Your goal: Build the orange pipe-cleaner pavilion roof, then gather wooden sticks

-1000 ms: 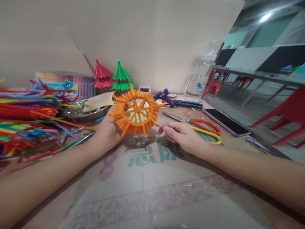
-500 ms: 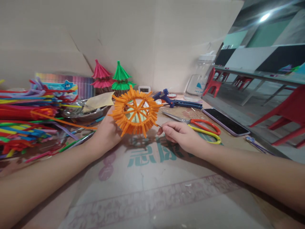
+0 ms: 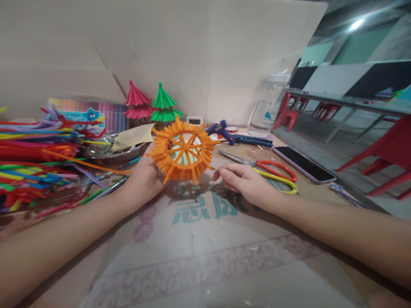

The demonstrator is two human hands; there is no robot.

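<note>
An orange pipe-cleaner wheel (image 3: pixel 185 154), with spokes and a fringed rim, is held up above the middle of the table. My left hand (image 3: pixel 149 175) is closed on its left side, and the wheel hides most of the fingers. Something pale green shows behind the spokes. At the wheel's lower right edge, my right hand (image 3: pixel 236 179) pinches a thin dark strand, perhaps wire, whose tip reaches the orange fringe. Just beyond the right hand lie scissors (image 3: pixel 278 170) with red and yellow handles.
Bundles of coloured pipe cleaners (image 3: pixel 35 158) crowd the left, beside a metal bowl (image 3: pixel 109 149). Pink (image 3: pixel 138 100) and green (image 3: pixel 162 102) pipe-cleaner trees stand behind. A blue glue gun (image 3: pixel 221 130), pliers (image 3: pixel 252 140), a phone (image 3: pixel 304 164) and a water bottle (image 3: pixel 268 105) sit to the right.
</note>
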